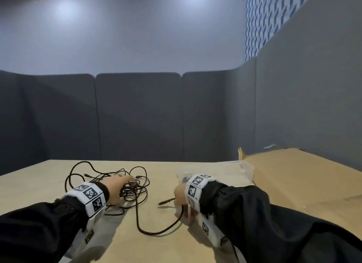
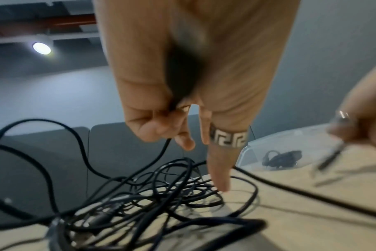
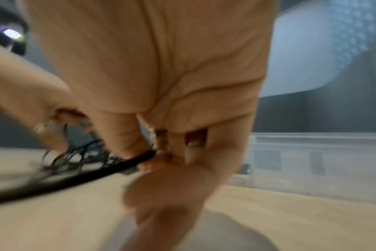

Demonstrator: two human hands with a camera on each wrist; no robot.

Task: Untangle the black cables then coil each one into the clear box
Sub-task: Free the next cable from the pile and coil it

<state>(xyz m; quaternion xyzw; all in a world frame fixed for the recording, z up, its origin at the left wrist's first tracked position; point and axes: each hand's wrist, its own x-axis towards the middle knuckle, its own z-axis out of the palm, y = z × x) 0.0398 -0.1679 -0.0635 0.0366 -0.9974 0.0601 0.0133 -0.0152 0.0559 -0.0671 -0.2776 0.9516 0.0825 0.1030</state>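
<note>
Step in hand: untangling. The left hand (image 2: 161,108) pinches a strand above the black cables (image 1: 125,186) heaped on the table (image 1: 166,243); the right hand (image 1: 181,196) grips one free cable end (image 1: 166,201) beside the clear box (image 1: 245,169). Next, presumably: draw that cable clear, then coil it

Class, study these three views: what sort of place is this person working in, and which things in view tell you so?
Probably an office-style work booth. Grey padded partition panels fence a pale wooden table. A flattened cardboard sheet lies on it beside the clear box and the tangle of black cables.
</note>
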